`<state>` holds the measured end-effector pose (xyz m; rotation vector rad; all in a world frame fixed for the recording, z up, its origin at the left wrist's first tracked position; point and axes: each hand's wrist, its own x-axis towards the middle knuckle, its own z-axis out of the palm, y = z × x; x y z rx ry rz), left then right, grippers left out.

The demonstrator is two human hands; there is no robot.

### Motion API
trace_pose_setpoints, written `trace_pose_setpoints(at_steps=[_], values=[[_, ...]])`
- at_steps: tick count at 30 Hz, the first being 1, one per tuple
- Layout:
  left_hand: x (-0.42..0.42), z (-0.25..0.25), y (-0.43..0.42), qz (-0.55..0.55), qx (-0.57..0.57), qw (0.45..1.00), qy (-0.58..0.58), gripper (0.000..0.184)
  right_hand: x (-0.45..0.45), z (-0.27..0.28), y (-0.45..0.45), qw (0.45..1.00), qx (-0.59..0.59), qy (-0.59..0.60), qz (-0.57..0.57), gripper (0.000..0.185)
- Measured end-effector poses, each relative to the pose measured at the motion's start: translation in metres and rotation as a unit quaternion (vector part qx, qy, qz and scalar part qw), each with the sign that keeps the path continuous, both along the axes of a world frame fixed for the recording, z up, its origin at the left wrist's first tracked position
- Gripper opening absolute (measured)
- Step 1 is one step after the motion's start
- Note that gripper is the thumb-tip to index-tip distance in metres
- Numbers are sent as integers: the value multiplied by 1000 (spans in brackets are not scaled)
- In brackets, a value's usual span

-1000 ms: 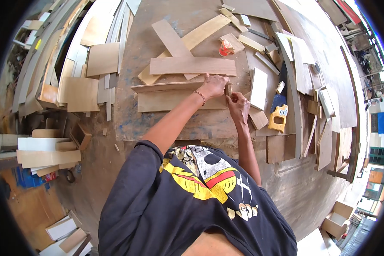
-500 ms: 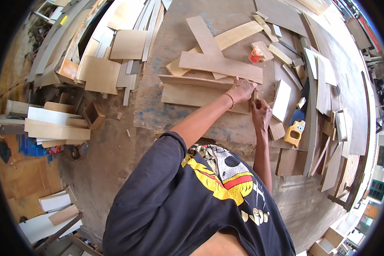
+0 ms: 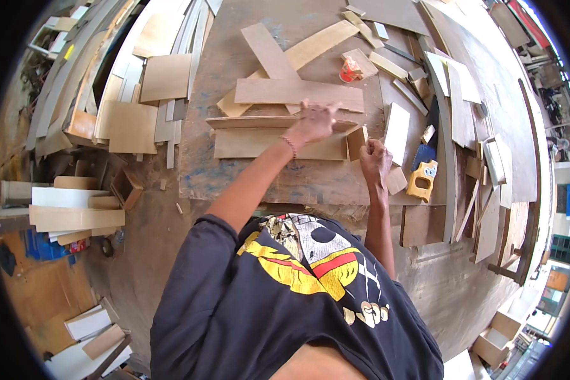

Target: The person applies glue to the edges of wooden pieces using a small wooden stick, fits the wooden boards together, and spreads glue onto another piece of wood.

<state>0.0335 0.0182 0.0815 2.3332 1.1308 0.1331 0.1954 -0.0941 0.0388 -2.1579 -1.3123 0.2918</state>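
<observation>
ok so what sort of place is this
Most likely a woodworking shop: a handsaw with a yellow handle lies on the paint-marked worktable, wooden strips overlap beside it, and flat boards are piled at the left of the picture.

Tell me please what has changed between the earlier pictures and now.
The left hand has released the right end of the upright board and moved left. The small wooden piece, still in the right hand, has turned, showing its face. The handsaw and red cup stayed put.
</observation>
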Motion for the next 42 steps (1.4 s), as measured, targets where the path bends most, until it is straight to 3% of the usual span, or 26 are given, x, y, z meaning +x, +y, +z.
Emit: trace_pose_setpoints(at_steps=[2, 6, 8, 9, 10, 12, 13, 14, 16, 20, 25, 28, 33, 42], values=[[-21, -9, 0, 29, 83, 993, -74, 40, 8, 4, -3, 1000, 12, -5, -17, 23], [-70, -3, -8, 149, 274, 906, -287, 32, 18, -7, -1, 998, 19, -53, -35, 33], [-100, -10, -16, 258, 371, 842, -294, 33, 4, -11, 5, 960, 184, -203, -53, 39], [-116, -16, -22, 312, 369, 824, -295, 35, -5, -9, 6, 975, 183, -119, -36, 38], [-130, -24, -29, 365, 366, 804, -294, 38, -13, -12, 7, 976, 181, -116, -34, 38], [-152, -51, -40, 433, 318, 785, -308, 41, -29, -27, 15, 984, 156, 89, -11, 39], [-162, -65, -43, 497, 269, 759, -323, 44, -30, -48, 18, 984, 163, 77, 8, 42], [-171, -77, -45, 503, 275, 756, -317, 44, -34, -52, 20, 983, 163, 84, 17, 42], [-185, -93, -49, 492, 154, 794, -323, 49, -44, -58, 20, 980, 128, 154, -7, 45], [-192, -103, -48, 469, 102, 824, -300, 54, -44, -80, 22, 988, 120, 94, 8, 50], [-195, -106, -43, 451, 116, 826, -317, 52, -46, -85, 23, 987, 134, 89, 11, 50], [-198, -108, -41, 461, 59, 822, -328, 52, -47, -93, 24, 986, 152, 70, 5, 49], [-203, -120, -37, 443, 112, 834, -310, 59, -47, -96, 24, 986, 162, 40, 10, 48], [-203, -113, -35, 452, 77, 841, -287, 68, -50, -93, 23, 983, 184, 30, -3, 44]])
